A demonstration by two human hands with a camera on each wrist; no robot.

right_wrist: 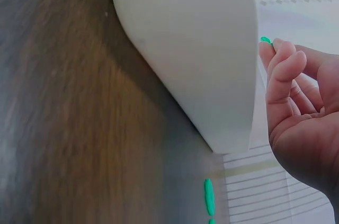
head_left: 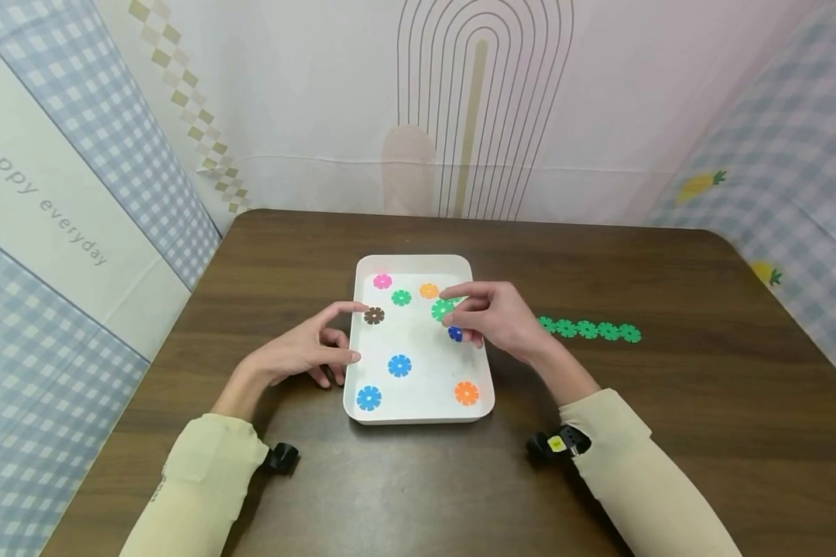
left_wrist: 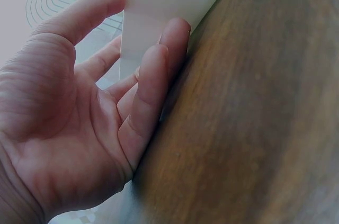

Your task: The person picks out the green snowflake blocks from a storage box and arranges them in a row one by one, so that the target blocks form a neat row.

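Note:
A white tray (head_left: 425, 348) lies on the table, holding loose notched flower-shaped discs. At its left rim my left hand (head_left: 306, 348) holds the edge, index finger and thumb on the rim. In the left wrist view, other fingers bend against the tray's outer wall (left_wrist: 153, 12). My right hand (head_left: 496, 317) pinches a green notched disc (head_left: 442, 311) between thumb and index finger, above the tray's right side. Only a sliver of green (right_wrist: 266, 39) shows at those fingertips in the right wrist view. Under that hand, a dark blue disc (head_left: 455, 334) is partly hidden.
A row of joined green discs (head_left: 587, 329) lies right of the tray, partly behind my right hand. Inside the tray are brown (head_left: 374, 316), pink (head_left: 382, 281), blue (head_left: 400, 366) and orange (head_left: 467, 393) discs. Patterned cloth (head_left: 306, 93) hangs behind the wooden table (head_left: 418, 487).

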